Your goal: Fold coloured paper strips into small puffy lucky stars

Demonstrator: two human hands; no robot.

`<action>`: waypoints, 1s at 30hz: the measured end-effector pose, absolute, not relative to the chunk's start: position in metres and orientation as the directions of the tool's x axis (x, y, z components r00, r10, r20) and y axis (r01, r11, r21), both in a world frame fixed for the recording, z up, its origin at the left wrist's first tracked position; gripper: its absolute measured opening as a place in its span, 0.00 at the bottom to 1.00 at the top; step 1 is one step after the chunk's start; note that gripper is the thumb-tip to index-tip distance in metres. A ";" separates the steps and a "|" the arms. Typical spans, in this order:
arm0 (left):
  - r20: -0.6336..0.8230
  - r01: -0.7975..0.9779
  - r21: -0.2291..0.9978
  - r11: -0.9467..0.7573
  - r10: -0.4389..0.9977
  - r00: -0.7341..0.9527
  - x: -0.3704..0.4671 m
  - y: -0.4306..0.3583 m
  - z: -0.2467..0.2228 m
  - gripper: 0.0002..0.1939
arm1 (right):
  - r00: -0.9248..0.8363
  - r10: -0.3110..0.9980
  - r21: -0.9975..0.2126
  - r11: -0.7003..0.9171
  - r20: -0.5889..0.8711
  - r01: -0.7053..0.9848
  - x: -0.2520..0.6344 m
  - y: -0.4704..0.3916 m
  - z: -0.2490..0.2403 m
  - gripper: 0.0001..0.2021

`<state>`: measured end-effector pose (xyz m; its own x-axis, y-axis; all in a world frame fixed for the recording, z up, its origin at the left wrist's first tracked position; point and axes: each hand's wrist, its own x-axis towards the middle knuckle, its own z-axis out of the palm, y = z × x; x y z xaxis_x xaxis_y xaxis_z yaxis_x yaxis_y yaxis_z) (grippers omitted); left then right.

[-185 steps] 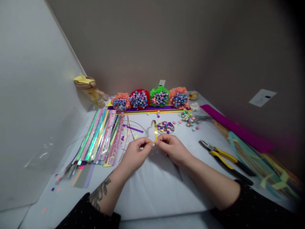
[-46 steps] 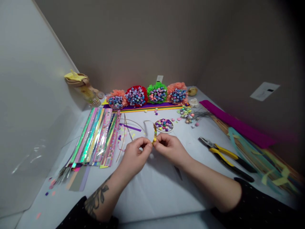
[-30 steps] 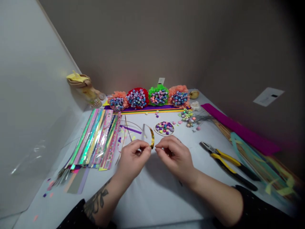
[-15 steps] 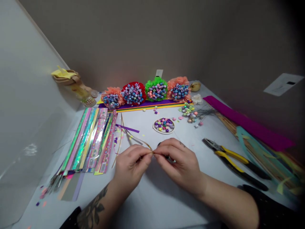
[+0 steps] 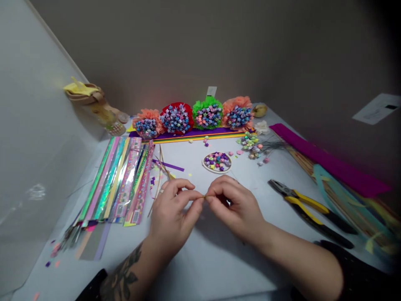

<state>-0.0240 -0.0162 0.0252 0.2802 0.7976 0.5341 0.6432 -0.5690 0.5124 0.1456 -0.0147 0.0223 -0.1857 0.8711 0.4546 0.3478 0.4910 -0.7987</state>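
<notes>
Above the middle of the white table, my left hand (image 5: 172,211) and my right hand (image 5: 236,209) meet, thumb and forefinger of each pinched together. Between the fingertips a little of a thin gold strip (image 5: 205,197) shows; my fingers cover most of it. Just beyond the hands sits a small round dish (image 5: 216,171) of folded paper stars (image 5: 217,160). Several thin loose strips (image 5: 160,167) and a purple paper strip (image 5: 171,166) lie past my left hand.
Packs of shiny paper strips (image 5: 125,179) lie at left. Yellow-black pliers (image 5: 308,209) rest at right, near a magenta sheet (image 5: 326,159). Along the back stand several star-filled paper flowers (image 5: 176,118). A tan wrapped object (image 5: 87,96) leans at back left.
My left hand's fingers have lifted and spread somewhat over the pinch. The long end of the gold strip, visible before beyond the fingertips, is now mostly hidden. The view has shifted slightly.
</notes>
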 end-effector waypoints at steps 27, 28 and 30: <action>0.507 0.619 0.573 -0.538 0.825 0.249 -0.022 -0.016 0.026 0.03 | -0.239 0.857 -0.759 0.515 0.456 0.399 0.147 -0.012 0.017 0.05; 0.519 0.625 0.553 -0.550 0.815 0.258 -0.023 -0.016 0.026 0.03 | -0.242 0.843 -0.737 0.538 0.481 0.409 0.147 -0.013 0.016 0.05; 0.536 0.638 0.512 -0.576 0.794 0.287 -0.023 -0.016 0.026 0.03 | -0.257 0.812 -0.691 0.582 0.524 0.428 0.147 -0.013 0.015 0.06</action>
<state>-0.0230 -0.0159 0.0260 0.2865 0.7938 0.5364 0.6376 -0.5759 0.5117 0.1471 -0.0132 0.0151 -0.2568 0.8120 0.5242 0.4284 0.5818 -0.6914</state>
